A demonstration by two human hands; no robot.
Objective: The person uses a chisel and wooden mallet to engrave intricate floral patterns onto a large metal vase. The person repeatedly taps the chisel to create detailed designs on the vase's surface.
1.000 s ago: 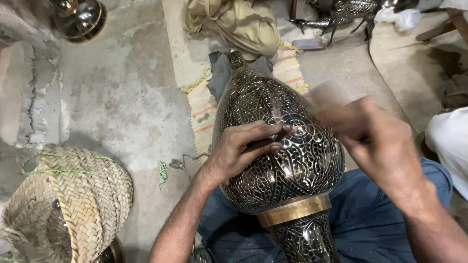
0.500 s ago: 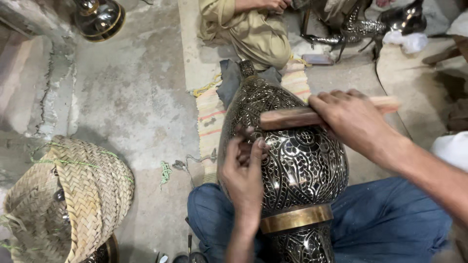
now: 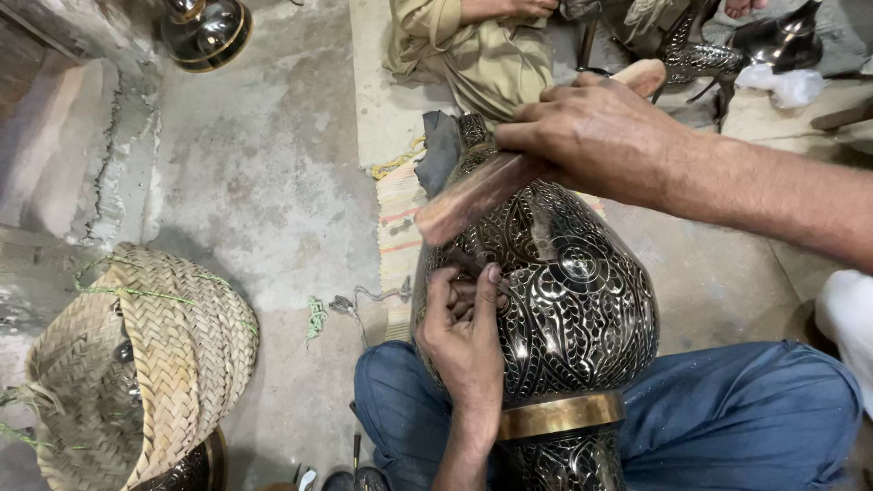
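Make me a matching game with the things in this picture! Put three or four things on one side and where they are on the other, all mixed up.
Things:
1. wooden mallet
2. woven basket
3. brass band
4. left hand

Places or states:
A. lying on the floor at the left
B. held in the right hand
C. ringing the engraved vase low down
D. resting on the vase's side

Pairs: 1-B, 2-A, 3-C, 4-D
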